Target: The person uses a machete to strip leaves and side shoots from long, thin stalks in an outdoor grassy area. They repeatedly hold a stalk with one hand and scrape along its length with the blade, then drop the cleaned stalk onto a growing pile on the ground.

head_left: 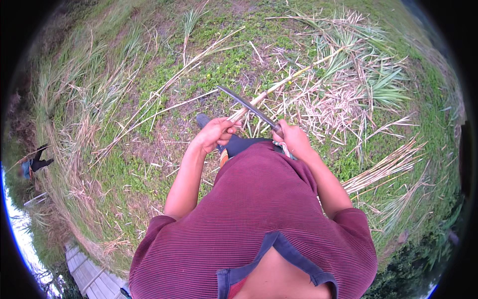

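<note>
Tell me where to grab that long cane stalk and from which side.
Grip the cane stalk at its near, bare end, beside the left hand, coming from the left. The blade in the right hand crosses it further up, and the far end is leafy.

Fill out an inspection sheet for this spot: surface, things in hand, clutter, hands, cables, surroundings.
Surface: grassy ground with bare dry patches.
Job's things: long pale cane stalk and dark long blade laid across it.
Clutter: heap of stripped leaves and cut stems; bundle of pale stalks lying apart at right.
Hands: left hand grips the stalk's near end; right hand grips the blade's handle.
Cables: nothing seen.
Surroundings: tall grass at left; another person far left; plank structure at lower left.
</note>
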Demonstrator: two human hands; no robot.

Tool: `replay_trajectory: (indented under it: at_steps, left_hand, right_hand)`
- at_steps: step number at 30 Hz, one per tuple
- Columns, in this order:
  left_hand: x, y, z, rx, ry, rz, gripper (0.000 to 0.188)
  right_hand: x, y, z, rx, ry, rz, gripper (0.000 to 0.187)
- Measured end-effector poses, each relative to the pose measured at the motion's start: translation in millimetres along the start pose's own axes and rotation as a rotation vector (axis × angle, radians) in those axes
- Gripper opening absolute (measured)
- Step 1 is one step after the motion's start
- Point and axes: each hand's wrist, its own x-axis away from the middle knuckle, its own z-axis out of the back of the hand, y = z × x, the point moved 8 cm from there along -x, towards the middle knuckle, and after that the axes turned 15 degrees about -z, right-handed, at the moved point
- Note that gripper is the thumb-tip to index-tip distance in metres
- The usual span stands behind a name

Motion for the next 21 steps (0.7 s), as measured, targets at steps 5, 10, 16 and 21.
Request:
replay_trajectory:
  at_steps: [5,10,16,21]
  left_hand:
    - [-1,0,5,0.095,0.058,-0.019,0.027]
    - [4,1,14,0.074,0.08,-0.103,0.028]
    - [2,8,14,-0.14,0.227,-0.157,0.024]
    - [-16,20,-16,-0.379,0.126,-0.249,0.025]
  right_hand:
    - [3,10,4,-0.13,-0.026,-0.033,0.024]
    - [5,2,5,0.012,-0.009,-0.02,0.025]
    - [12,-41,15,0.052,-0.087,0.083,0.03]
    - [14,-40,18,-0.123,-0.086,0.103,0.032]
